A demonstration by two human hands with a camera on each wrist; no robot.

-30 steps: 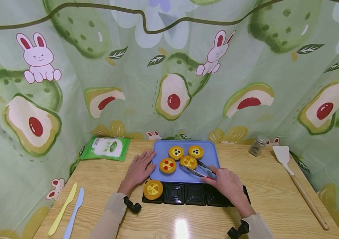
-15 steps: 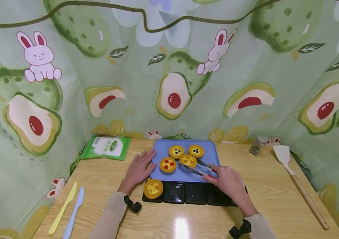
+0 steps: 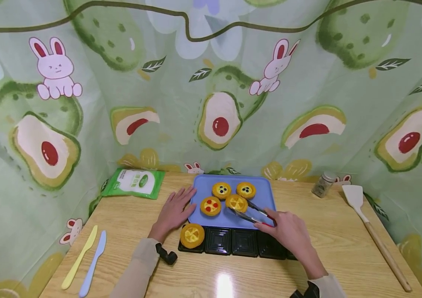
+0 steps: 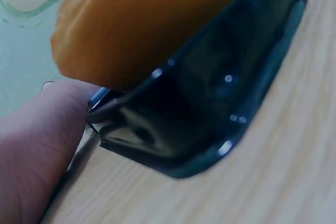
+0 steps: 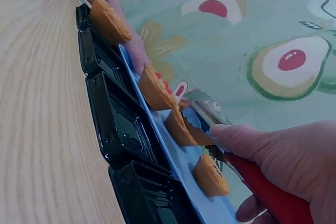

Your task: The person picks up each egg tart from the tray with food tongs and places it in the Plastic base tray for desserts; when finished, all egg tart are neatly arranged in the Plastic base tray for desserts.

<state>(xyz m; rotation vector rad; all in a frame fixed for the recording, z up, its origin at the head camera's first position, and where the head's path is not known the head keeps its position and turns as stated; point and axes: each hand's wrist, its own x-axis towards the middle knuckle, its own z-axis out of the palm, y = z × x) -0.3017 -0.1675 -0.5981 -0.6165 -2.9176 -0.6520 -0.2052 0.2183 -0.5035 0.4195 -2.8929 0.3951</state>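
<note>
A blue tray on the wooden table carries several orange tarts. My right hand grips metal tongs with red handles, and their tips close around the yellow-topped tart. In the right wrist view the tongs clamp that tart. My left hand lies flat, fingers straight, against the tray's left edge. A row of black plastic cups sits in front of the tray; the leftmost holds a tart, seen close up in the left wrist view.
A green pouch lies at the back left. Yellow and blue plastic knives rest near the front left. A small spice jar and a wooden-handled spatula are at the right. Patterned cloth walls enclose the table.
The tong tips have closed in on the yellow-topped tart, which has shifted slightly. The left hand has stayed by the tray.
</note>
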